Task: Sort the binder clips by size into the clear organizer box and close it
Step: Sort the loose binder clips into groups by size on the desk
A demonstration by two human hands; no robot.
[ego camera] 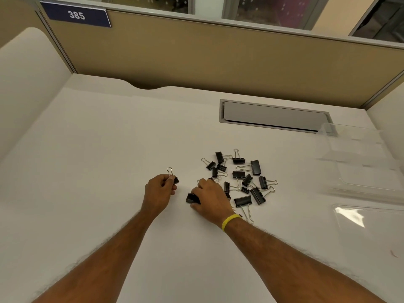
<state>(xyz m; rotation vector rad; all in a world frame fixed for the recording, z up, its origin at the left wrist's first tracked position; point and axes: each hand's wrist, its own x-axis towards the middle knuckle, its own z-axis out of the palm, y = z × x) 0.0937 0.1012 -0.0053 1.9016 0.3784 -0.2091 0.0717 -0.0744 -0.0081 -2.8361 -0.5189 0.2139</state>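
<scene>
Several black binder clips (242, 178) of different sizes lie in a loose pile on the white desk (109, 149). My left hand (158, 192) pinches a small binder clip (173, 177) just left of the pile, its wire loop pointing up. At the pile's left edge my right hand (211, 201), with a yellow wristband, grips a larger black clip (192, 198) on the desk surface. The clear organizer box (360, 162) stands open at the far right, its lid (369, 219) lying flat nearer to me.
A grey cable hatch (273, 115) is set into the desk behind the pile. Tan partition walls (218, 60) close off the back and sides. A sign reading 385 (76, 15) hangs at the top left.
</scene>
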